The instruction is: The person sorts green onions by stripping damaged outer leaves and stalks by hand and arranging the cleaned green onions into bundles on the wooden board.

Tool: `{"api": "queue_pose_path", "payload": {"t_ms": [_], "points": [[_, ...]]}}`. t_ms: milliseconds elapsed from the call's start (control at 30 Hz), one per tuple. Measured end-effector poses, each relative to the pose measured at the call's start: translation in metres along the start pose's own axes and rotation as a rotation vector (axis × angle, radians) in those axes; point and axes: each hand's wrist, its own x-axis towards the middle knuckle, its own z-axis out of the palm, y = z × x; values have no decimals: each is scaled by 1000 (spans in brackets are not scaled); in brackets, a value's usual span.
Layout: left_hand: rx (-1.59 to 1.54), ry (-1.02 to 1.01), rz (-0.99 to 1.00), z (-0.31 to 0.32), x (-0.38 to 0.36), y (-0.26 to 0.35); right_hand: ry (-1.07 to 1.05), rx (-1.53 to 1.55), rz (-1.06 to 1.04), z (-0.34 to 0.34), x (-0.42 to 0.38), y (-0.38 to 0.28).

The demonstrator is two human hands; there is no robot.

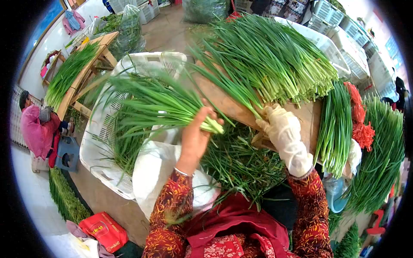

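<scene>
My left hand (197,139), bare with a bracelet at the wrist, is closed round the pale stem ends of a bunch of green stalks (165,107); their leafy ends fan out to the left, blurred. A pale glove covers my right hand (275,122), whose fingers pinch the lower ends of a few stalks (241,92) at the edge of the wooden board (305,118). On that board, beyond my hands, lies a large pile of green stalks (275,60). Loose leaves and trimmings (243,159) lie below, between my arms.
A white plastic basket (92,150) holding greens stands at the left, beside a white sack (157,172). Another bundle (335,129) and red ties (363,135) are at the right. A person in pink (36,131) sits at the far left near a blue stool (67,152).
</scene>
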Motion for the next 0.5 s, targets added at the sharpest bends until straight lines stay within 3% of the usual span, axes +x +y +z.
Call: {"api": "queue_pose_path", "payload": {"t_ms": [33, 133, 500], "points": [[16, 12, -38, 3, -2, -6, 5, -3, -2, 1, 0, 0], [48, 49, -120, 7, -3, -22, -69, 424, 208, -15, -8, -14], [-62, 104, -149, 11, -6, -30, -165, 1040, 237, 8, -40, -38]]}}
